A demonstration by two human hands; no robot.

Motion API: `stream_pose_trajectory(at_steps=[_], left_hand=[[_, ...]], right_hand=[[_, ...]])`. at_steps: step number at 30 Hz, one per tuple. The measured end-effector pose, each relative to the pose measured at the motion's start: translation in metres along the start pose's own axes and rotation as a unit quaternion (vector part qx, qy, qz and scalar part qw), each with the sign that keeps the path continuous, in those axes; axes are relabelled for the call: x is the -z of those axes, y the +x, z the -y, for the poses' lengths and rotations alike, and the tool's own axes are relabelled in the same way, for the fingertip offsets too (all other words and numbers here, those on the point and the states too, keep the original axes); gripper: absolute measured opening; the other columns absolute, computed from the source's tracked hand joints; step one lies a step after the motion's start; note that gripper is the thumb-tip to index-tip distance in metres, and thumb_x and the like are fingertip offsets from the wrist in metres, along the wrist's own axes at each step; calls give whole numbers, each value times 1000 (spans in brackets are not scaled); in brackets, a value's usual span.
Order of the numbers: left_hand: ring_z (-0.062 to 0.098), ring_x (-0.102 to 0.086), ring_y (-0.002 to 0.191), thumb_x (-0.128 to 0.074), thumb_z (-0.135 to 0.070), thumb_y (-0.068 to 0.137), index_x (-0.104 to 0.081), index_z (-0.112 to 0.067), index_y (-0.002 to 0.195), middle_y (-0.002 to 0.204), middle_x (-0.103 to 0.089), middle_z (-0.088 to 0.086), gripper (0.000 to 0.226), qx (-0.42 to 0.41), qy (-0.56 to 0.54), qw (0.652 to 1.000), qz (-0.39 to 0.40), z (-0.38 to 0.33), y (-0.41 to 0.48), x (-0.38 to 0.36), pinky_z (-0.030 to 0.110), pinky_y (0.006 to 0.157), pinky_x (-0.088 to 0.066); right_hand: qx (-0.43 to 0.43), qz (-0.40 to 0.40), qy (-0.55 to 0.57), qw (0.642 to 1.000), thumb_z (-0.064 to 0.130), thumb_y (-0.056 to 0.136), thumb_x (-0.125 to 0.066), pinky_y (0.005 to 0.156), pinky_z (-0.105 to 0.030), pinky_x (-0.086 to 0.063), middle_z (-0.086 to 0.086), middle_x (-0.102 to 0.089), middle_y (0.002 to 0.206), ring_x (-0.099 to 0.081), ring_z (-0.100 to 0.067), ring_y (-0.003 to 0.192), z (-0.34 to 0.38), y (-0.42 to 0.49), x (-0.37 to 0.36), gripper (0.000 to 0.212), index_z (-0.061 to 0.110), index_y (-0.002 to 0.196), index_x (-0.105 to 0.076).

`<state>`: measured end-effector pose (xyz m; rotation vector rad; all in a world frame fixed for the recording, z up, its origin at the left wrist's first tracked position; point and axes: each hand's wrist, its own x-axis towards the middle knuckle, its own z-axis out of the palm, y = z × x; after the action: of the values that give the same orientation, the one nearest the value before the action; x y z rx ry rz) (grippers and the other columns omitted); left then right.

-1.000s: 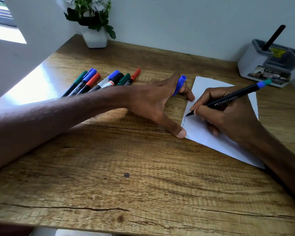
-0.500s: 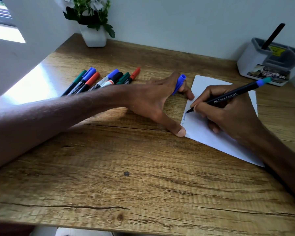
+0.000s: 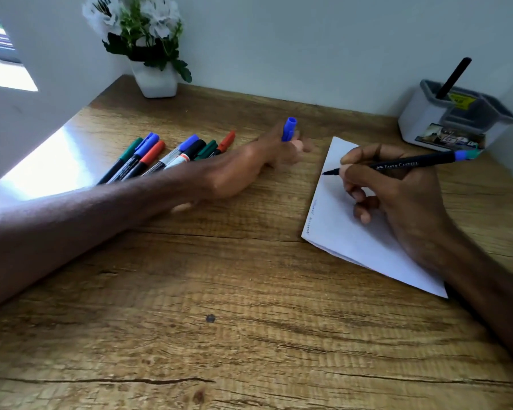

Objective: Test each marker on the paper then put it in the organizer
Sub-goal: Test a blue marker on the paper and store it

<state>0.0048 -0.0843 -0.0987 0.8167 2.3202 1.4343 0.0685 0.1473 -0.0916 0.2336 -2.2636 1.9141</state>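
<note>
The black marker (image 3: 397, 165), blue at its tail end, lies slanted in the right hand (image 3: 397, 202), whose fingers grasp it like a pen, with the bare tip at the left edge of the paper (image 3: 353, 241); I can't tell whether it touches the sheet. Faint scribbles run down that edge, so the testing step looks about finished for this one. Next, I'd guess, comes recapping: the left hand (image 3: 249, 167), blurred and just left of the paper, pinches the blue cap (image 3: 289, 130) upright in its fingers, and cap and tip must be brought together and lined up. The organizer (image 3: 418, 113) waits at the far right corner with one black pen (image 3: 453, 76) in it, and the other markers (image 3: 166, 155) lie in a row to the left on the wooden table (image 3: 219, 321)
</note>
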Motion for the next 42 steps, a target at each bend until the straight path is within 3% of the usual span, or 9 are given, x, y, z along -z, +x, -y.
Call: stream_pose_trajectory(at_steps=[2, 4, 6, 9, 13, 26, 30, 35, 42], left_hand=[[4, -54, 93, -36, -48, 101, -63, -23, 112, 98, -60, -15, 38, -29, 11, 997, -74, 5, 0, -2, 40, 94, -45], [11, -52, 81, -36, -42, 107, -58, -14, 98, 87, -57, 0, 37, -63, 47, 990, -118, 4, -2, -5, 46, 83, -47], [13, -52, 75, -36, -38, 111, -53, -10, 93, 83, -57, 5, 37, -96, 117, 980, -126, 2, -3, -9, 34, 76, -46], [9, -51, 74, -42, -32, 110, -52, -9, 95, 77, -53, -5, 29, -136, 253, 950, -124, 1, -3, -15, 15, 65, -36], [9, -51, 74, -42, -34, 110, -49, -18, 95, 78, -52, -11, 23, -153, 281, 942, -99, 6, 1, -16, 18, 65, -34], [2, -53, 84, -43, -33, 109, -54, -22, 106, 88, -56, -15, 16, -180, 300, 935, -63, 7, 3, -14, 13, 73, -39], [4, -53, 82, -42, -35, 109, -54, -23, 106, 90, -57, -9, 18, -187, 305, 932, -51, 7, 2, -15, 21, 73, -43], [6, -53, 78, -36, -41, 110, -47, -30, 102, 88, -56, -12, 18, -190, 310, 931, -37, -1, -2, -15, 30, 72, -46], [16, -54, 63, -32, -44, 109, -52, -22, 99, 73, -57, -5, 32, -202, 340, 918, -45, -7, -5, -19, 45, 62, -46]], right_hand=[[13, -16, 10, 1000, 6, 90, -73, 43, -27, -45, -15, -66, 75, -54, -22, 61, 1, 1, 2, 8, 1, 97, -72], [37, -31, 5, 999, 10, 90, -75, 45, -27, -47, -12, -69, 77, -58, -21, 64, 3, 1, 4, 13, 2, 99, -73], [44, -35, 13, 998, 15, 90, -74, 48, -27, -49, -10, -71, 82, -62, -20, 71, 4, 3, 6, 18, 3, 103, -74], [44, 1, 69, 997, 19, 97, -64, 51, -29, -51, -15, -71, 91, -64, -25, 79, 8, 4, 10, 24, 0, 111, -71], [79, 25, 70, 994, 13, 94, -54, 50, -29, -50, -16, -70, 87, -63, -26, 73, 13, 3, 13, 24, 1, 106, -71], [77, 48, 27, 995, 9, 96, -58, 48, -28, -51, -18, -72, 86, -65, -27, 72, 7, 2, 10, 21, -1, 107, -72], [65, 55, 12, 996, 3, 98, -57, 47, -29, -51, -20, -73, 86, -66, -26, 71, 6, 2, 8, 18, -2, 108, -72], [62, 47, 5, 997, 11, 90, -66, 46, -29, -54, -18, -76, 86, -71, -27, 69, 10, 1, 4, 19, -3, 102, -69], [92, 54, -40, 993, 9, 81, -79, 44, -23, -50, -4, -77, 82, -66, -9, 59, 11, 4, 4, 14, 2, 93, -79]])
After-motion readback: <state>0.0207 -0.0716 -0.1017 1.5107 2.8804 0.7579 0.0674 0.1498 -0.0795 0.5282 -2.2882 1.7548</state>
